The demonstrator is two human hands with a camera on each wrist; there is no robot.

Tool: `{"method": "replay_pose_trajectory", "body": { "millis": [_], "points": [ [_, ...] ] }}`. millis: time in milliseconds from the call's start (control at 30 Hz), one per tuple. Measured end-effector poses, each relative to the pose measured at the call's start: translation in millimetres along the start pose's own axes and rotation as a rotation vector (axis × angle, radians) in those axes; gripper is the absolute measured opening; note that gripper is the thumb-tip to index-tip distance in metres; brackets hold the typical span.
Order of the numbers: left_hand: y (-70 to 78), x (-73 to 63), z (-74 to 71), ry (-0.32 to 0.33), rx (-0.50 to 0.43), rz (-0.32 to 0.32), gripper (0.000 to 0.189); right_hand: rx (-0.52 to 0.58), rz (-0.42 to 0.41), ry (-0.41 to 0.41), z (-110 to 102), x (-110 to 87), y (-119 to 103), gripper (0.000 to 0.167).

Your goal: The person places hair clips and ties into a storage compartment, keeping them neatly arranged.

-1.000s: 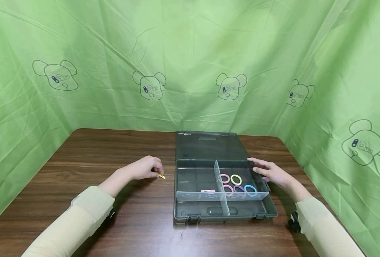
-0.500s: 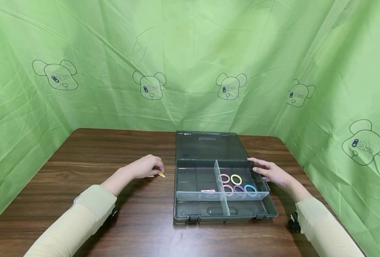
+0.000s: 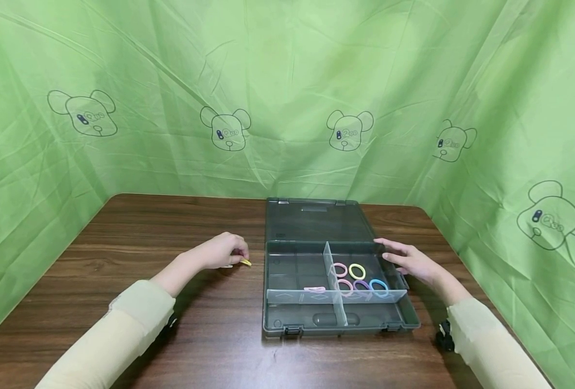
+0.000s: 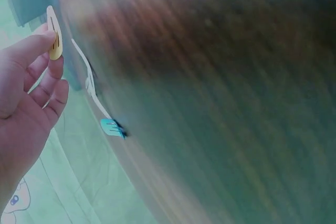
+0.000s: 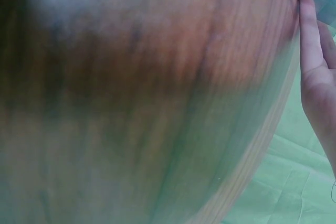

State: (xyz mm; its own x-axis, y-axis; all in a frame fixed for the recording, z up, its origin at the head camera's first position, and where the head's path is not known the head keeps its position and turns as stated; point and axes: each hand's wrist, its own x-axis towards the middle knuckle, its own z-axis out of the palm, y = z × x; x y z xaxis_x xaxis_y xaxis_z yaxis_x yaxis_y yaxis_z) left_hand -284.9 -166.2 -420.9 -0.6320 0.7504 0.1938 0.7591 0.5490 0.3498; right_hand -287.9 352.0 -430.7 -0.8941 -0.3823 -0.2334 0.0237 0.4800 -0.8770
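Note:
My left hand (image 3: 225, 251) is just left of the grey box, pinching a yellow snap hair clip (image 4: 56, 52) between thumb and fingertips. Below it on the table lie a thin white piece (image 4: 86, 77) and a teal piece (image 4: 112, 127) with slots, mostly hidden in the head view. With fingers extended, my right hand (image 3: 417, 265) touches the right side of the open divided box (image 3: 294, 265). A pink hair clip (image 3: 314, 289) is in the back left compartment. Several hair ties, among them a yellow one (image 3: 357, 272) and a blue one (image 3: 379, 288), lie in the back right one.
The box's lid (image 3: 316, 221) lies folded back behind it. Clear dividers (image 3: 297, 296) split the box into compartments. A brown wooden table (image 3: 209, 335) carries everything, and green cloth (image 3: 287, 81) hangs around its back and sides.
The yellow hair clip has lifted slightly and turned in my left hand, which has shifted a little upward. A white piece has come into sight below that hand. My right hand stays put.

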Motion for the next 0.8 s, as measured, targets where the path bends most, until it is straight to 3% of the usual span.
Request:
{"method": "replay_pose_trajectory", "body": {
  "millis": [500, 800],
  "points": [
    [22.4, 1.3, -12.6, 0.086, 0.001, -0.123, 0.012, 0.003, -0.005, 0.001, 0, -0.5, 0, 0.051],
    [38.0, 3.2, -20.6, 0.134, -0.054, -0.136, 0.010, 0.018, 0.005, -0.004, -1, 0.4, 1, 0.050]
  ]
}}
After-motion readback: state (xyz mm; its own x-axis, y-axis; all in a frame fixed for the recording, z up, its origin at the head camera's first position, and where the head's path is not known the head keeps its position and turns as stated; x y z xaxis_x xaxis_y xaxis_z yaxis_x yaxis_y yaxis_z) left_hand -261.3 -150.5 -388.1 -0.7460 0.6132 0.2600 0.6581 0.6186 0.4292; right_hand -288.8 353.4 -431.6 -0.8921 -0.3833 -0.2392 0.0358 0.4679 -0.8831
